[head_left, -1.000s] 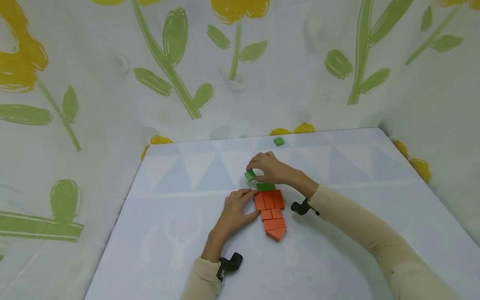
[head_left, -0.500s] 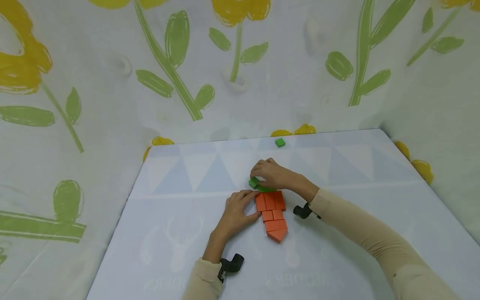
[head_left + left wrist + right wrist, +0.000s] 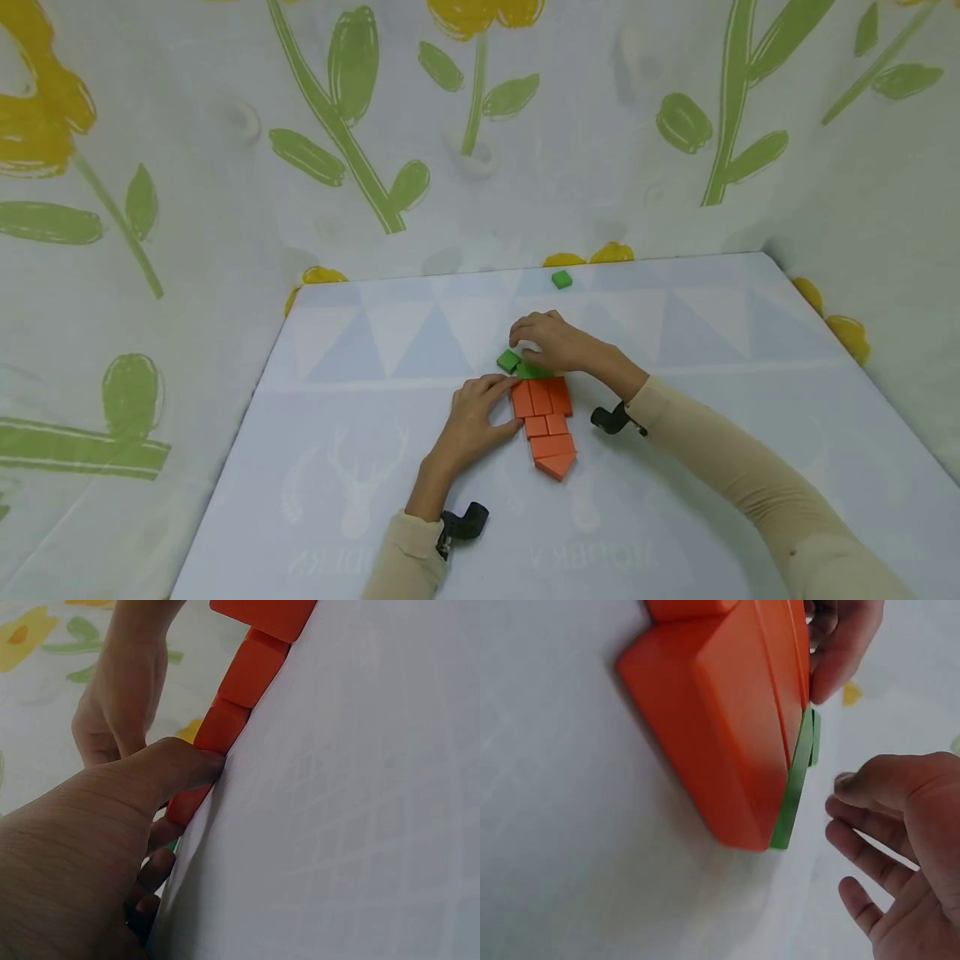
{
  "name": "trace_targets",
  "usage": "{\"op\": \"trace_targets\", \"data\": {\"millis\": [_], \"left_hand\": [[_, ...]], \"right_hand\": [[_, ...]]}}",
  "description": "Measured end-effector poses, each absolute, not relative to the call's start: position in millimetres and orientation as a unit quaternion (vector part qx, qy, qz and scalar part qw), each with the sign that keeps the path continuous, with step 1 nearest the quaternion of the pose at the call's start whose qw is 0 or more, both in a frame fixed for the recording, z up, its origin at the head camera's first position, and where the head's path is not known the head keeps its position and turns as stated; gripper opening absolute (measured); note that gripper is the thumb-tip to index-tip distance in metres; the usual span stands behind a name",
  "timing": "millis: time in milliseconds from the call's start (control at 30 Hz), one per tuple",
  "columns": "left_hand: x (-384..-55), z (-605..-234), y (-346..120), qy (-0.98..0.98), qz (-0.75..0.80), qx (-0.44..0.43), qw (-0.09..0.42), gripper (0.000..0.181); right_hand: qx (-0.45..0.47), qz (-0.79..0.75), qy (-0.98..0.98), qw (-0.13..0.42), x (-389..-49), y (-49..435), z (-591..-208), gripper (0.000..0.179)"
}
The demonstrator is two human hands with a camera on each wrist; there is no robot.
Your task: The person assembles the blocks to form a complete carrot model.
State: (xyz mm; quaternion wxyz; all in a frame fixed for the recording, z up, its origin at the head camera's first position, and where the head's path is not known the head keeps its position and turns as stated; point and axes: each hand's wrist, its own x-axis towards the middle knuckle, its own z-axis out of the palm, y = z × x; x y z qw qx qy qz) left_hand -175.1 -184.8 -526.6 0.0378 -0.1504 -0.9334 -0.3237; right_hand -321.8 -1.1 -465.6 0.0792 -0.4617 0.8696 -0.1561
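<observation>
Orange blocks (image 3: 542, 396) lie joined in a tapering column with a pointed near end. A longer green block (image 3: 534, 371) lies along the column's far edge. At its left end sits a small green block (image 3: 508, 361), turned at an angle. My left hand (image 3: 474, 417) rests beside the column, index finger at the upper left corner and thumb touching the left side, as the left wrist view also shows. Just above the green blocks hovers my right hand (image 3: 553, 342). Its fingers (image 3: 870, 825) are spread and hold nothing in the right wrist view.
Another small green block (image 3: 562, 279) lies near the far edge of the white patterned table (image 3: 360, 467). Behind the table hangs a flower-print cloth (image 3: 570, 167). Black wrist cameras sit on both wrists, the right camera (image 3: 611, 418) close over the tabletop.
My right hand brought the small green block nearer and to the right, beside the long green one, and let go of it. The left hand stays in place.
</observation>
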Motion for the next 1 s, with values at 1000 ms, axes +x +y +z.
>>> {"op": "trace_targets", "data": {"millis": [1000], "left_hand": [[-173.9, -530.6, -181.0, -0.939, -0.306, -0.148, 0.046, 0.06]], "right_hand": [[-0.195, -0.14, 0.971, -0.011, -430.6, 38.1, -484.9, 0.04]]}}
